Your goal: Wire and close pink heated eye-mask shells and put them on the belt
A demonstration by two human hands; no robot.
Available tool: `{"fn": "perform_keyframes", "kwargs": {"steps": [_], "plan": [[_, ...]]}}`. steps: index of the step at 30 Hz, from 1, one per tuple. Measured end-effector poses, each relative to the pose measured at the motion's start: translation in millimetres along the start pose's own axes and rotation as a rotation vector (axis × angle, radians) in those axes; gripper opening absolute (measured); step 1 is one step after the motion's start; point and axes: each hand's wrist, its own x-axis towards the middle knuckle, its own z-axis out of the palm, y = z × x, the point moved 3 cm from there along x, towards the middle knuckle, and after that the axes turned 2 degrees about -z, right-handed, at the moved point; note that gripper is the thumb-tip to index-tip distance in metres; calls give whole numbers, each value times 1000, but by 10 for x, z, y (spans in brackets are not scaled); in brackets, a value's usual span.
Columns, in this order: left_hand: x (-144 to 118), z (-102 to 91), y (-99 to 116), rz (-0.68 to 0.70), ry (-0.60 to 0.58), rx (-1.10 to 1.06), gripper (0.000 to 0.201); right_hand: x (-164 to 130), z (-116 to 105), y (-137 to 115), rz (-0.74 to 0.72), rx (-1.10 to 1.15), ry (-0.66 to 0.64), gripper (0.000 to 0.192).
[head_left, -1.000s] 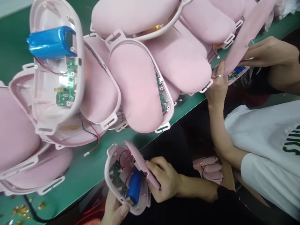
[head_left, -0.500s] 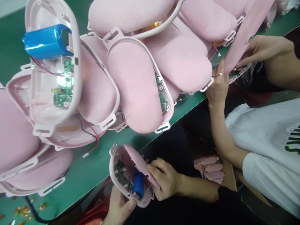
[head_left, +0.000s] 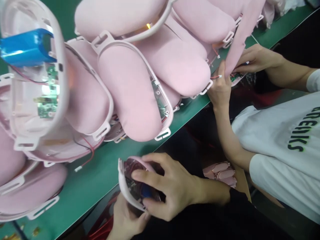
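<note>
Green matting is covering the workbench [head_left: 100, 180] that is running diagonally from the lower left of the frame to the upper right, and pink padded units [head_left: 130, 96] are lying heaped across it, overlapping one another. At the upper left of the frame an open housing [head_left: 35, 83] is showing a blue battery [head_left: 26, 46] and a green circuit board [head_left: 47, 100], with red and black wires trailing toward the mat below it.

At the lower centre of the frame, just off the bench edge, I am watching both of the person's hands working on a small pink shell [head_left: 130, 186]. The left hand [head_left: 126, 220] is cupping the shell from underneath, fingers curled up around its lower rim. The right hand [head_left: 170, 186] is lying over the open face of the shell, thumb and fingers spread and pressing on it, so most of the inside is hidden; a bit of blue and some dark board are showing between the fingers.

On the right of the frame a co-worker in a white shirt [head_left: 282, 146] is holding a pink cover [head_left: 240, 36] with both hands [head_left: 220, 90] at the bench edge. Below that forearm, a small stack of pink parts [head_left: 221, 173] is sitting near the centre right.
</note>
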Motion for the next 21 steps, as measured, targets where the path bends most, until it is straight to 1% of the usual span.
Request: {"fn": "perform_keyframes", "kwargs": {"steps": [1, 3, 5, 6, 8, 11, 12, 14, 17, 19, 21], "plan": [[4, -3, 22, 31, 6, 40, 66, 111, -40, -39, 2, -57, -30, 56], [15, -14, 40, 75, -30, 57, 64, 276, -64, -66, 42, -182, -122, 49], [21, -36, 24, 78, -80, 71, 65, 351, -27, -51, 81, -250, -239, 42], [20, -51, 9, 73, -85, 78, 64, 360, 1, -41, 77, -261, -291, 38], [8, -74, -21, 63, -77, 80, 61, 348, 46, -30, 19, -248, -348, 30], [-31, -79, -67, 76, -94, 49, 56, 297, 48, -13, -39, -117, -347, 25], [-44, -80, -84, 87, -108, 37, 56, 279, 30, -4, -37, -41, -326, 29], [-59, -92, -125, 90, -118, 16, 55, 239, -7, 23, -6, 115, -293, 45], [-45, -101, -177, 25, -132, -24, 54, 165, -19, 90, 72, 229, -296, 65], [-31, -89, -175, -9, -161, -59, 53, 111, 1, 143, 102, 239, -308, 70], [-35, -90, -159, -41, -152, -75, 54, 54, 26, 192, 108, 280, -300, 72]]}}
